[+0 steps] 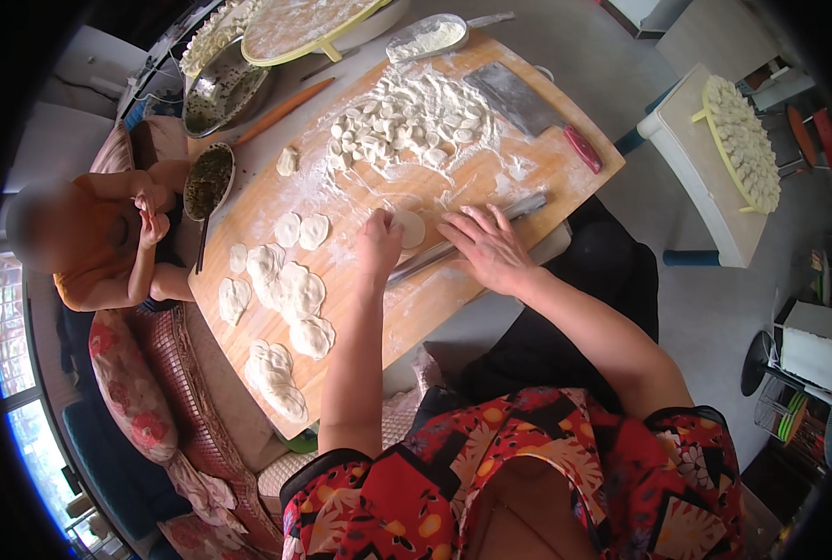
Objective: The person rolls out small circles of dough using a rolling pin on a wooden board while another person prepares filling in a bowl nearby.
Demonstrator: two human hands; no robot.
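Note:
On a floured wooden board (360, 301) lies a small round dough wrapper (410, 229). My left hand (379, 241) pinches its left edge between thumb and fingers. My right hand (484, 246) rests with spread fingers on a metal rolling pin (423, 263), just right of the wrapper. Beyond both hands is a heap of small dough pieces (395, 133) in loose flour. Rolled wrappers (297, 290) lie in overlapping piles to the left, with a few single ones near them.
A cleaver (514, 98) with a red handle lies at the board's far right, near a metal scoop of flour (426, 38). A bowl of filling (209, 182) stands at the left, beside a seated person (118, 231). A tray of dumplings (741, 143) is on a side table.

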